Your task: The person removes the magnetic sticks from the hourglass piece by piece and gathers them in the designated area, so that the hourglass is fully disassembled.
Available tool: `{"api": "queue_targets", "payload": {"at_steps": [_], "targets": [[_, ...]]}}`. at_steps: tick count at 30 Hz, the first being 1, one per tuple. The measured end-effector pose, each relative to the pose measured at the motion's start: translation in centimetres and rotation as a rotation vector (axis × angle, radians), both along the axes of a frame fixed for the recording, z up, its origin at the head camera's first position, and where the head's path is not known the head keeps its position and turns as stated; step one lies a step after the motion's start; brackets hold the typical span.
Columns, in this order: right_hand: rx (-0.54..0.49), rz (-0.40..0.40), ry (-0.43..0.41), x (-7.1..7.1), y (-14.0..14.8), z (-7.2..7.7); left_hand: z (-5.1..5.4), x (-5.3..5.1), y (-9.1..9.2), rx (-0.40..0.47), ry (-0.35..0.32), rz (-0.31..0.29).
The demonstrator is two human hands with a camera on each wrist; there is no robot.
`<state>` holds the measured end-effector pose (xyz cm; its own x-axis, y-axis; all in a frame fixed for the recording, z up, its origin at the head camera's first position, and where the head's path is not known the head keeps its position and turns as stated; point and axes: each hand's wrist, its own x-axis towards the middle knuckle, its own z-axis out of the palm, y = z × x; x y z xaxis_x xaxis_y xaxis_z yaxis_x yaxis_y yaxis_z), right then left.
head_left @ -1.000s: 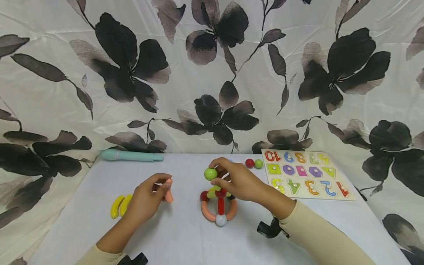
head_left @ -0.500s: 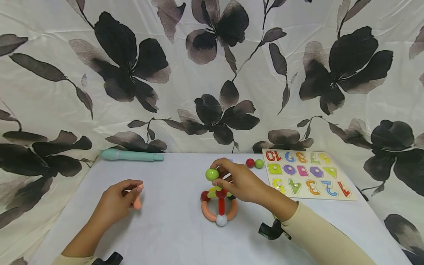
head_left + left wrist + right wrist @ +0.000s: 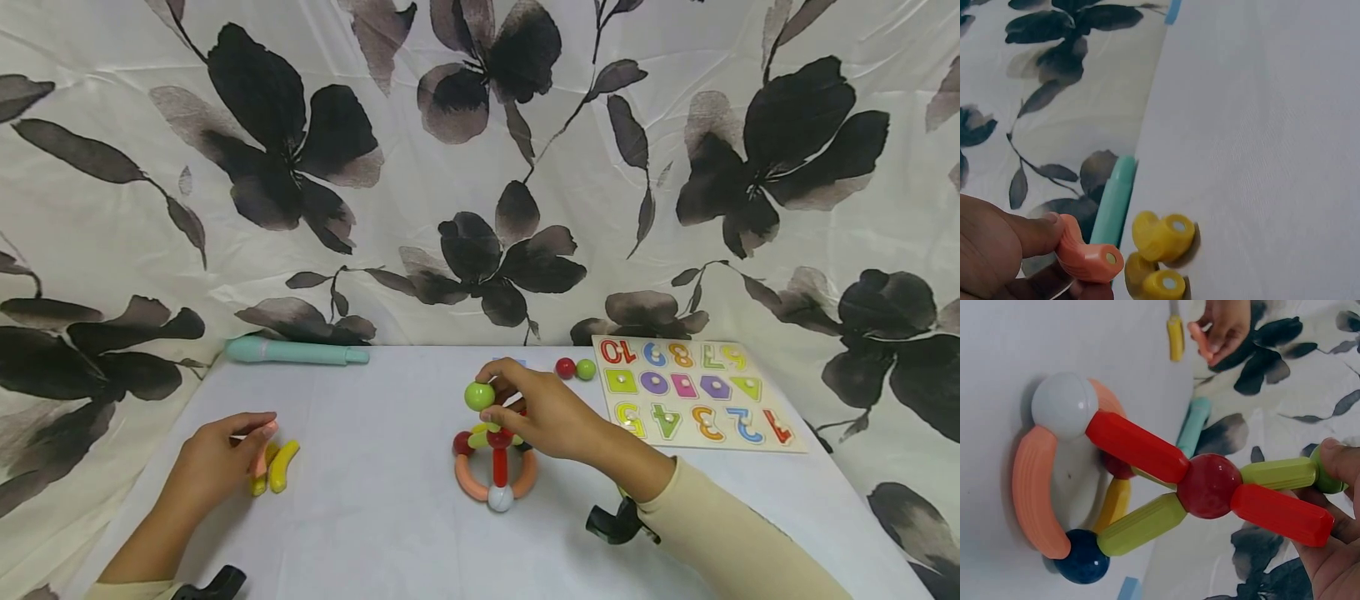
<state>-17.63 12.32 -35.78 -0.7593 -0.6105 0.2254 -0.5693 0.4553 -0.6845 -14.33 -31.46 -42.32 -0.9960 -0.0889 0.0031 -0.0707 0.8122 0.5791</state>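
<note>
My left hand [image 3: 213, 462] pinches a curved orange magnetic stick [image 3: 1088, 257] just over two curved yellow sticks [image 3: 1165, 237] lying on the table. At the middle stands a magnetic ball-and-stick structure. Its ring base has orange curved sticks [image 3: 1034, 494], a white ball [image 3: 1065, 405] and a dark blue ball [image 3: 1082, 556]. Straight red and green sticks rise from it to a red ball [image 3: 1210, 486]. More sticks extend above that ball. At the top, my right hand [image 3: 543, 408] pinches a green ball [image 3: 478, 397] that meets the end of a green stick [image 3: 1279, 473].
Behind and to the right, a loose red ball [image 3: 565, 368] and green ball [image 3: 586, 370] lie beside a number-and-shape puzzle board [image 3: 697, 396]. A teal tube-shaped object [image 3: 296, 351] lies along the back left edge. Floral cloth [image 3: 480, 167] hangs behind the table.
My left hand has moved left with the orange stick, from near the structure to over the yellow sticks. The right hand stays almost still at the green ball.
</note>
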Motion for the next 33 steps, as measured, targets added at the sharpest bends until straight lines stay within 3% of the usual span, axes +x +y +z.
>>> {"api": "queue_targets", "payload": {"at_steps": [11, 20, 27, 33], "targets": [[0.0, -0.001, -0.001, 0.1, -0.1, 0.0, -1.0, -0.2, -2.2, -0.07, -0.025, 0.031], [0.006, -0.005, -0.002, 0.1, 0.0, 0.0, -1.5, -0.6, -2.5, -0.065, -0.174, 0.033], [0.008, -0.005, 0.0, 0.1, 0.0, 0.1, -1.6, -0.6, -2.2, -0.078, -0.193, 0.043], [0.0, -0.001, 0.0, 0.1, 0.0, 0.0, -1.4, -0.6, -1.9, -0.092, -0.262, 0.077]]}}
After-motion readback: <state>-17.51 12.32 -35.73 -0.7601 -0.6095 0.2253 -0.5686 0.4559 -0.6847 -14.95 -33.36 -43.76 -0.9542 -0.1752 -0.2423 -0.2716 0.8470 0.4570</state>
